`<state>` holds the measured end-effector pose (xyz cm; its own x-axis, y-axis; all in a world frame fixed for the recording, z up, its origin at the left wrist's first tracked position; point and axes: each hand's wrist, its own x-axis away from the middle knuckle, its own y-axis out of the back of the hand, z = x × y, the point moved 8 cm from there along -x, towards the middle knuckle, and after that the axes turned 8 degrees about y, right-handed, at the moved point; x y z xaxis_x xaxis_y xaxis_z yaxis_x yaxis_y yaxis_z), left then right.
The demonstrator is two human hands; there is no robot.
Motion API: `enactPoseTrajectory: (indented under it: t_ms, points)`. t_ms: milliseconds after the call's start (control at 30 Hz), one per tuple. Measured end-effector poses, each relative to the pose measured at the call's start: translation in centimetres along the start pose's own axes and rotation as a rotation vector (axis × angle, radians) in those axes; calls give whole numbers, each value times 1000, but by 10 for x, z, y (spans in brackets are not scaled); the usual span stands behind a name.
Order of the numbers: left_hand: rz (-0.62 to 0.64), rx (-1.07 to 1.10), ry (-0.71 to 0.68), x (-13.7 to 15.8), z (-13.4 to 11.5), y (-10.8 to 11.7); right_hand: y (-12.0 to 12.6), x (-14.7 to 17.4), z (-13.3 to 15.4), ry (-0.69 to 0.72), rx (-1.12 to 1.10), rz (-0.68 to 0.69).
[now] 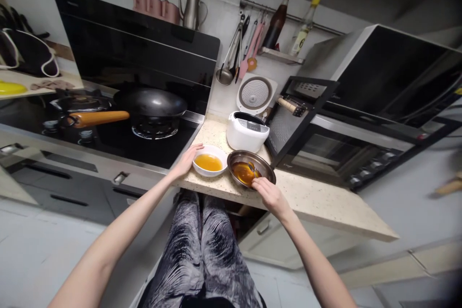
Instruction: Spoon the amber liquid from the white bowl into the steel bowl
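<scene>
My left hand [186, 160] rests at the left side of a white bowl [224, 162] of yellow-orange liquid, its fingers over the rim. Just to the right sits a metal bowl [267, 169] of darker amber liquid. The fingers of my right hand [269, 193] are pinched together over that bowl's near side. They hold what looks like a spoon [251, 167], its shiny end at the liquid; the hand hides most of its handle.
Behind the bowls stands a white rice cooker [245, 137] with its lid raised. A black wok [153, 102] sits on the hob [108, 142] to the left, near a pan's wooden handle [101, 118]. An oven [321, 154] borders the counter [306, 197] on the right.
</scene>
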<state>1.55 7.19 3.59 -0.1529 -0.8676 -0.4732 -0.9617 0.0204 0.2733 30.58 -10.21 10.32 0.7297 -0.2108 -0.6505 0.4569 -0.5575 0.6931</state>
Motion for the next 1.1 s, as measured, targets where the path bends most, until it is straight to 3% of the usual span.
enactPoseTrajectory:
  t_ms: [400,467,567,633,800,933,1100]
  points:
    - [8,2,-11,-1,4,-1,10,-7,-1,-69,-40,-81]
    - [2,5,-7,-1,3,-1,13,-12,1,-111,-44,-168]
    - [2,1,-9,0,2,0,17,-23,12,-200,-67,-403]
    - [3,-4,-6,0,1,0,8,-34,23,-253,-123,-509]
    - [-6,-6,9,1,-3,0,-37,-61,40,-408,-258,-612]
    - [2,-17,23,2,-6,0,-70,-61,40,-531,-263,-647]
    - [4,5,48,4,-9,0,-90,-52,40,-597,-260,-690]
